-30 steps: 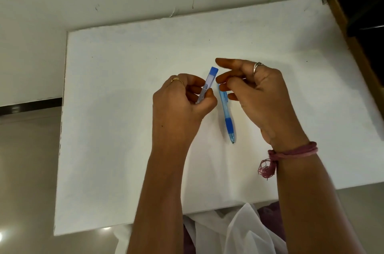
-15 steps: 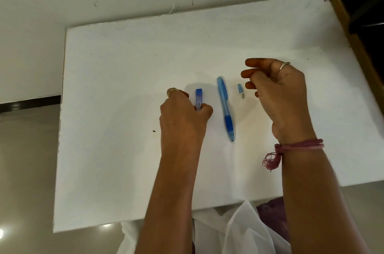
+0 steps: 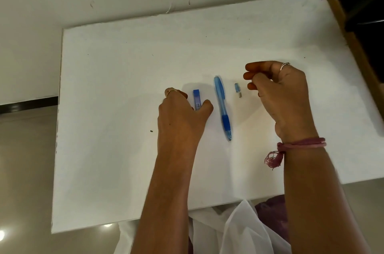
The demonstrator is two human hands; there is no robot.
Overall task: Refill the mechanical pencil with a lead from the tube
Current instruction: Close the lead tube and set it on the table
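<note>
blue lead tube lies at frame centre on the white table, its lower end pinched by the left hand. the mechanical pencil lies just right. its cap rests beside the right hand, whose fingers curl; whether they pinch anything is unclear.

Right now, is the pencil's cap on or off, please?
Off: the cap lies on the table, right of the pencil.

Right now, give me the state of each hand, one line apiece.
Left hand: fingers curled on the lead tube lying on the table.
Right hand: raised, fingertips pinched; whether it holds a lead cannot be told.
</note>
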